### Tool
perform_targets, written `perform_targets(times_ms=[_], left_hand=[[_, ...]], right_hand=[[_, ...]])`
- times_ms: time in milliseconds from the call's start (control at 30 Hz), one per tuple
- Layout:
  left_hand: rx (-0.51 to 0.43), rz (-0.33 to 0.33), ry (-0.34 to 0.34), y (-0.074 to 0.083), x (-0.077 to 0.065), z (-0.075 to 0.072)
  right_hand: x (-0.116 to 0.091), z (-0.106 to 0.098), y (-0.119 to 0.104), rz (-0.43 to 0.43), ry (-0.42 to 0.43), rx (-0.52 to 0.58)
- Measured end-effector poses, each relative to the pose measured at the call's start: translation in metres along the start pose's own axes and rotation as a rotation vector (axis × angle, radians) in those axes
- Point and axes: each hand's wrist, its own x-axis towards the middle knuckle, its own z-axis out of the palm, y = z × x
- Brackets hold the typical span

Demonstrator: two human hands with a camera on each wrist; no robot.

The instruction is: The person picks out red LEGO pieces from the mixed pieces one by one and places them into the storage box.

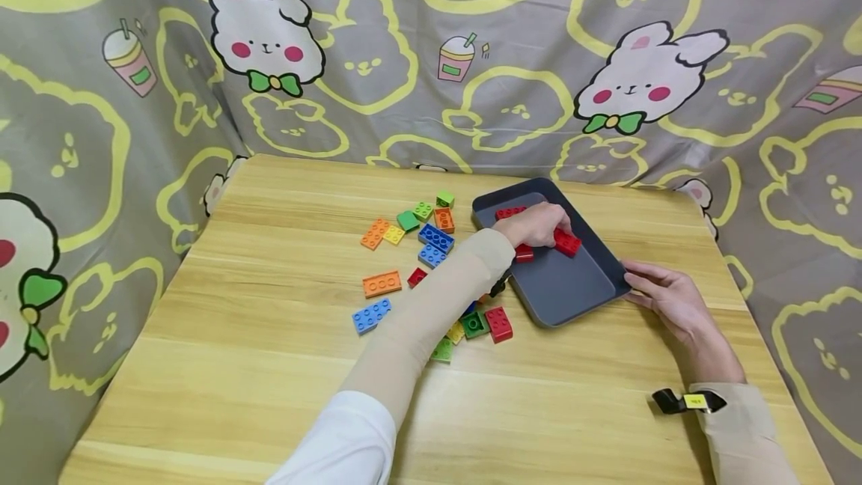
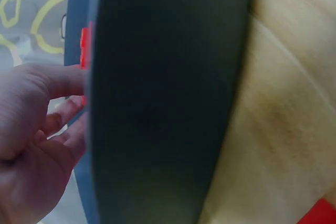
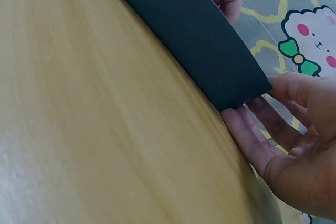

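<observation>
Over the dark grey tray point(image 1: 562, 294), my left hand point(image 1: 541, 224) reaches in and its curled fingers pinch a red toy brick point(image 1: 568, 243). Two other red bricks, one at the tray's far end point(image 1: 509, 212) and one under the wrist point(image 1: 524, 254), lie inside. In the left wrist view the tray wall point(image 2: 163, 98) hides the fingertips. My right hand point(image 1: 667, 298) grips the tray's near right corner. Seen from the right wrist, its fingers point(image 3: 247, 135) touch that corner at the rim and the base.
Left of the tray, loose bricks lie scattered: blue ones point(image 1: 372, 316), orange ones point(image 1: 381, 284), green ones point(image 1: 475, 324) and a red one point(image 1: 499, 325). My left forearm point(image 1: 431, 313) crosses above and covers some. A patterned curtain point(image 1: 377, 43) hangs behind the wooden table point(image 1: 269, 268).
</observation>
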Motion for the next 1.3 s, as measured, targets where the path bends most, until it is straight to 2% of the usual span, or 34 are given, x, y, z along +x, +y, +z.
perform_targets(times_ms=[200,400,567,733,1000,1300], left_hand=[[-0.033,0.024,0.018,-0.004,0.001,0.003],[-0.048,-0.017,0.014,-0.004,-0.004,0.000],[-0.067,-0.025,0.037,-0.003,-0.012,-0.010],[-0.057,0.010,0.062,0.001,-0.021,-0.022],[-0.109,0.047,0.107,0.002,-0.048,-0.029],[-0.085,0.105,0.138,-0.004,-0.085,-0.045]], right_hand=[[0.001,0.000,0.000,-0.011,-0.005,-0.017],[0.000,-0.001,0.001,-0.007,-0.010,-0.012],[-0.001,0.000,0.001,-0.003,-0.004,-0.017],[-0.001,0.000,0.001,0.001,0.001,-0.017],[0.000,0.002,-0.001,0.005,0.009,-0.025],[-0.002,0.001,-0.002,0.001,0.008,-0.026]])
